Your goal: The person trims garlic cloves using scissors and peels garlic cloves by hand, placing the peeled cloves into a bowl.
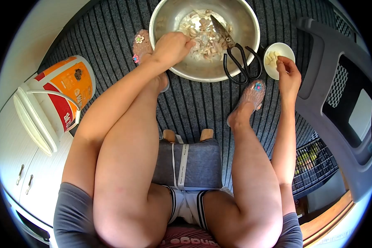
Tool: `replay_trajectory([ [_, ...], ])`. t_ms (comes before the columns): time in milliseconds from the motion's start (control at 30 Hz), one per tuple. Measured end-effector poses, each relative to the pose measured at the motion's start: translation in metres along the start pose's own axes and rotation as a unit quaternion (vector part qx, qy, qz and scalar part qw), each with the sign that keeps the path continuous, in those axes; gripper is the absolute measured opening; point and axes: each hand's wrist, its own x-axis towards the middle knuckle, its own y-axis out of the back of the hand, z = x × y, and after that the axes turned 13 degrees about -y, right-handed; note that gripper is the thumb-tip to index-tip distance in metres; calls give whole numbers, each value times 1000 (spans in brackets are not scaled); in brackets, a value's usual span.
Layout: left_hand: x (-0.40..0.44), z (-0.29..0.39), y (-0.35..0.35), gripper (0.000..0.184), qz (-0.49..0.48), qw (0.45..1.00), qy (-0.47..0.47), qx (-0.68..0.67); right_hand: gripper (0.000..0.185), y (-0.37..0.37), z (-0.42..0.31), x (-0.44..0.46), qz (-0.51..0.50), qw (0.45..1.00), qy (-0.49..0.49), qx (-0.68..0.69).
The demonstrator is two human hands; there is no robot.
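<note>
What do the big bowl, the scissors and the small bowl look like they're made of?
Big bowl: metal, probably stainless steel, with a smooth satin finish; it's silvery with soft reflections.
Scissors: dull, dark metal blades with streaky patches; the black loops could be plastic-coated or painted metal.
Small bowl: smooth white, perhaps glazed ceramic, though plastic is possible.

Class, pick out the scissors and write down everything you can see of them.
The scissors have dark, mottled blades that look like metal, joined at a pivot, and two large, open black handle loops. The blades seem to be together, their tip pointing to the far left over the pale scraps in the metal bowl. The handles cross the near right part of its rim and jut outside. Neither hand holds them.
</note>
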Motion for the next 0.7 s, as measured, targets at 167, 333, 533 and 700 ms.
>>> replay_trajectory([
  [167,8,4,11,28,-14,996,-38,85,20,-1,-3,-4,85,970,163,-160],
  [333,25,-3,14,17,45,987,-36,149,17,-13,-43,-22,79,956,246,-138],
  [533,34,-25,-2,22,73,985,-103,114,14,-40,-65,-46,-51,943,303,-128],
  [700,32,-18,-5,21,9,970,-131,206,33,-60,-63,-66,-35,906,315,-281],
])
